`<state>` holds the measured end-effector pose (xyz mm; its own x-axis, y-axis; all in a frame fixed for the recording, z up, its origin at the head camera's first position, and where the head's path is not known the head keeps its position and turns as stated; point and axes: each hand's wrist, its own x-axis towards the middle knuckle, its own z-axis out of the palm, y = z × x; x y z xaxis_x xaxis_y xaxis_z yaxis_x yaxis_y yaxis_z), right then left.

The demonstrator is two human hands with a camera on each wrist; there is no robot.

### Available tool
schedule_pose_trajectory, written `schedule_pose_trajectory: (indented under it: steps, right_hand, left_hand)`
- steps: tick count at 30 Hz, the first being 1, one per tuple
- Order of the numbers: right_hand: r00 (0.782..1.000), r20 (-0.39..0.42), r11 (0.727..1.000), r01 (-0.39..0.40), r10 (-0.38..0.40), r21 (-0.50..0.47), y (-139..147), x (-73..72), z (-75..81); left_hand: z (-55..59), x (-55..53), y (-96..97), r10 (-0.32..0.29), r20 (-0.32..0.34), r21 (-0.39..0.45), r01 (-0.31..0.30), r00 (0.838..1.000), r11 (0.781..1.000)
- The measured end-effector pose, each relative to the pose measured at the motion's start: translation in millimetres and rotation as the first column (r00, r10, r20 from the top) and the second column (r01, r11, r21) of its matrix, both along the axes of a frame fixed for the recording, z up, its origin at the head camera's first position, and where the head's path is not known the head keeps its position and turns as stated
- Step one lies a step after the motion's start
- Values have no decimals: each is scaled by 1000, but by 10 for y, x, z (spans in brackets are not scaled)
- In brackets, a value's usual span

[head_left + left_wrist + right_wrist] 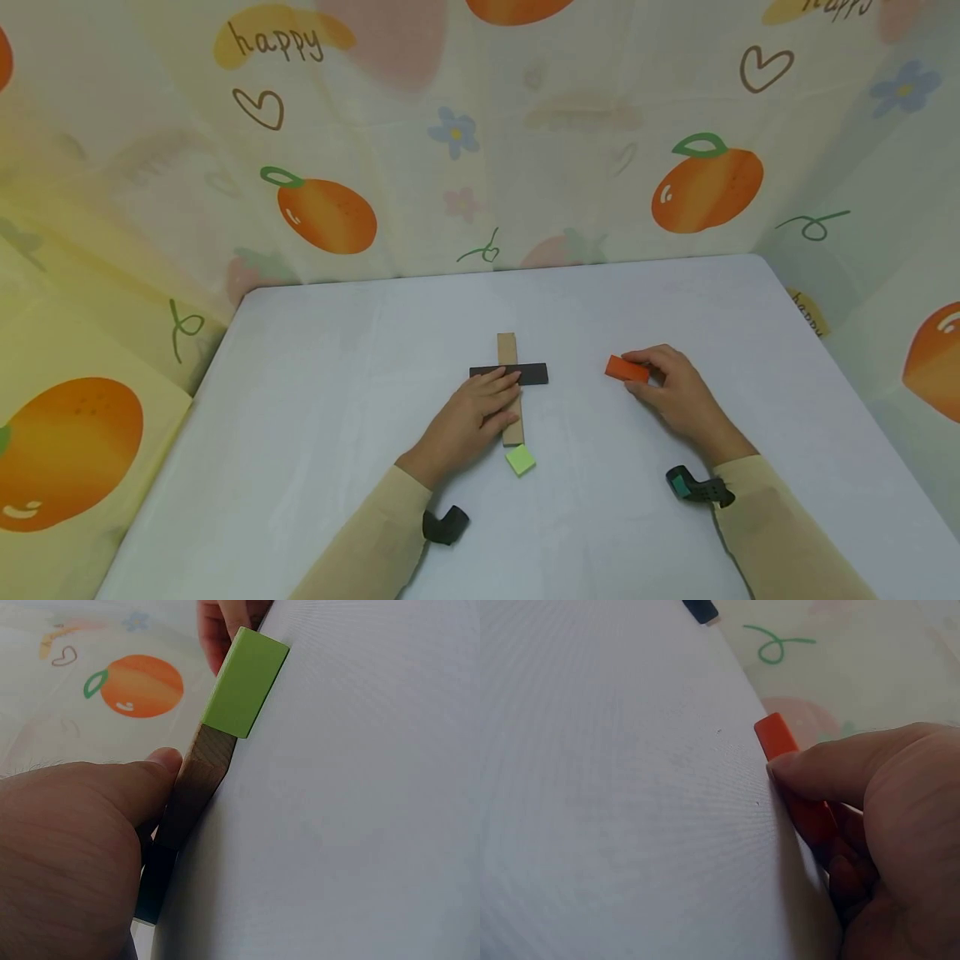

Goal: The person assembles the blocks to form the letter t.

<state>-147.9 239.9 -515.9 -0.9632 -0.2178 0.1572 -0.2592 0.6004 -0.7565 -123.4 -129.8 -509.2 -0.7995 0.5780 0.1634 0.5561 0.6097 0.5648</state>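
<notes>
A black block [533,373] lies crosswise against a long tan wooden block [513,430] near the table's middle. My left hand [467,421] rests on both, its fingers extended across the black block and its thumb along the wood's side. In the left wrist view, the thumb [166,759] lies beside the wooden block [201,776]. A light green block [521,460] sits at the wooden block's near end. To the right, my right hand [682,396] pinches an orange block [621,367] between thumb and fingers; the block [777,736] is at the table surface.
A white table [300,417] carries the blocks, with a patterned curtain [562,167] behind it and at both sides. Black wrist cameras [446,526] are strapped to both sleeves.
</notes>
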Motion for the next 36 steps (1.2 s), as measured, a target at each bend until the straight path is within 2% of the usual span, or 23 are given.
schedule_pose_trajectory:
  steps: [16, 25, 36]
  right_hand:
    - [1000, 9, 1000, -15, 15, -15, -28, 35, 19]
    - [996, 27, 996, -79, 80, -45, -108, 97, 20]
    - [975, 71, 978, -209, 210, -26, -264, 193, 87]
  left_hand:
    - [-7, -3, -5, -5, -1, 7, 5, 1000, 1000]
    - [-3, -1, -1, -10, -9, 15, 10, 1000, 1000]
    - [-7, -1, -2, -4, -12, 14, 4, 1000, 1000]
